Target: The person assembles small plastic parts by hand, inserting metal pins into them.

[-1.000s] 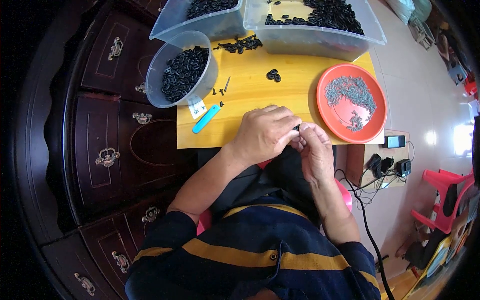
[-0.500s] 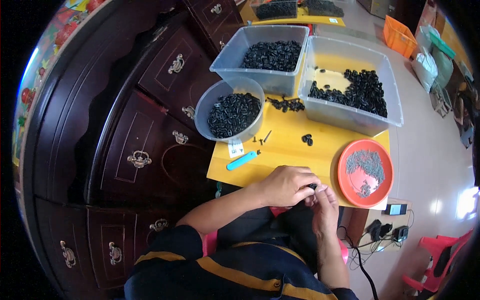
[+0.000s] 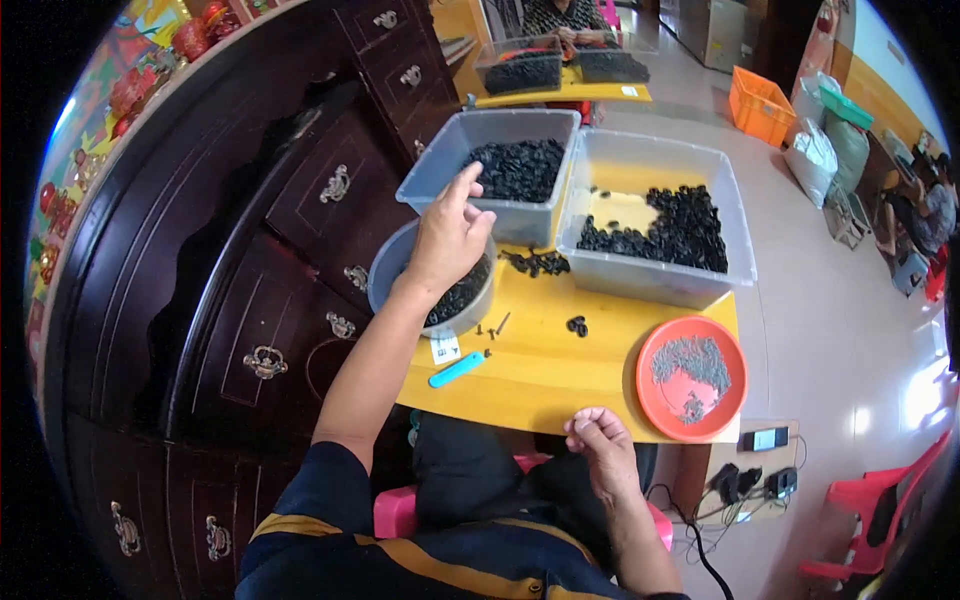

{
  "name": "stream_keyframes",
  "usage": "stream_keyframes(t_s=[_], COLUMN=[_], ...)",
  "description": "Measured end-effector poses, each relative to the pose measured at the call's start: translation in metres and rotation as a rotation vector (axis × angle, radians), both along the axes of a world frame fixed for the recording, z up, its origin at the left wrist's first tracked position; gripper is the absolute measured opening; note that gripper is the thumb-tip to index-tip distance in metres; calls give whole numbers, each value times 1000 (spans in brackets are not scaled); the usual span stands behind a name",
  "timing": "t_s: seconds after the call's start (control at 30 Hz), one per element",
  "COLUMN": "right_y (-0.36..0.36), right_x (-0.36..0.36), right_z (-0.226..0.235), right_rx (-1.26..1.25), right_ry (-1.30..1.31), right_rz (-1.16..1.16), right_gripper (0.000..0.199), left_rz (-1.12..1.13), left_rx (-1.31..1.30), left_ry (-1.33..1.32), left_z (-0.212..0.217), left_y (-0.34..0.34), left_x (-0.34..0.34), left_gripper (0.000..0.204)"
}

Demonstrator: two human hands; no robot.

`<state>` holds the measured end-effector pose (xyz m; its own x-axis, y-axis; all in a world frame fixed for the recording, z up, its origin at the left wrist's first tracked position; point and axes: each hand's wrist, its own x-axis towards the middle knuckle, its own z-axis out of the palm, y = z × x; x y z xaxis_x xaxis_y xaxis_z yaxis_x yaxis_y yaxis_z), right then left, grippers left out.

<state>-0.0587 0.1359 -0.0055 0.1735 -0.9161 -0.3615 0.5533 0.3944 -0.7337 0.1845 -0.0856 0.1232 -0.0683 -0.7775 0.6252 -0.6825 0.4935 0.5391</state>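
Observation:
My left hand (image 3: 455, 232) is raised over the round tub (image 3: 384, 262), its fingers stretched toward the far left bin (image 3: 425, 172) and its thumb apart. I see nothing held in it. Black small oval pieces (image 3: 520, 172) fill much of that bin, and more black pieces (image 3: 457, 303) lie in the tub, partly hidden by my arm. At the table's front edge my right hand (image 3: 606, 447) is closed, thumb against curled fingers; whatever it may hold cannot be made out. Nearest to it is an orange-red bowl (image 3: 641, 372) of small grey metal pins (image 3: 692, 362).
A clear bin (image 3: 657, 282) with black pieces stands at the back right of the yellow table (image 3: 540, 385). On the table lie a blue-handled tool (image 3: 457, 370), loose black bits (image 3: 537, 263) and a few black ovals (image 3: 577, 326). A dark drawer cabinet (image 3: 240, 270) flanks the left; another person (image 3: 565, 18) sits beyond.
My hands were together over a small black piece at the table's front edge. The left has moved up and away to the far left; the right stays low, and the view has tilted upward.

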Motion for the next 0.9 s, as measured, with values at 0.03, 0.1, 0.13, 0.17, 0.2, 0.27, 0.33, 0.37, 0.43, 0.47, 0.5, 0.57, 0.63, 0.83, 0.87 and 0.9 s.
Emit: stream_keyframes(t_s=[0.03,0.1,0.13,0.17,0.2,0.27,0.33,0.37,0.43,0.47,0.5,0.57,0.63,0.83,0.87,0.9], right_y=[3,1,-1,0,0,-2,-1,-1,1,2,3,5,5,2,1,1], right_x=[0,1,1,2,3,3,4,4,3,3,3,2,1,1,1,1], right_z=[-1,3,3,2,0,0,-2,-3,-4,-4,-4,-4,-4,-2,-3,-4], right_rx=[14,-8,-26,-45,-15,-91,-97,-118,-116,-120,-116,-120,-105,-94,-96,-90], right_ry=[19,22,15,6,0,-8,-2,7,17,29,28,47,35,6,-8,-7], right_rz=[2,35,54,73,73,148,140,137,137,137,136,137,134,149,152,147], right_gripper=[10,11,11,12,12,12,13,13,13,13,13,13,13,11,11,11], left_rz=[-16,-213,-233,-288,-316,-353,-379,-379,-246,-246,-230,-215,-182,-259,-266,-276], left_rx=[29,279,355,395,448,512,390,395,345,347,336,328,355,239,244,246], left_ry=[-1,11,-33,-78,-107,-132,-277,-279,-299,-299,-316,-331,-371,-318,-315,-306], left_z=[-6,-18,-24,-39,-53,-83,-107,-114,-123,-126,-128,-132,-130,-151,-153,-152], left_y=[10,34,45,55,63,71,74,73,73,70,68,65,64,62,64,68], left_x=[-9,-22,-34,-42,-48,-58,-66,-69,-75,-77,-80,-83,-90,-93,-96,-100], left_gripper=[51,32,17,16,17,19,26,26,35,35,38,41,34,18,18,18])
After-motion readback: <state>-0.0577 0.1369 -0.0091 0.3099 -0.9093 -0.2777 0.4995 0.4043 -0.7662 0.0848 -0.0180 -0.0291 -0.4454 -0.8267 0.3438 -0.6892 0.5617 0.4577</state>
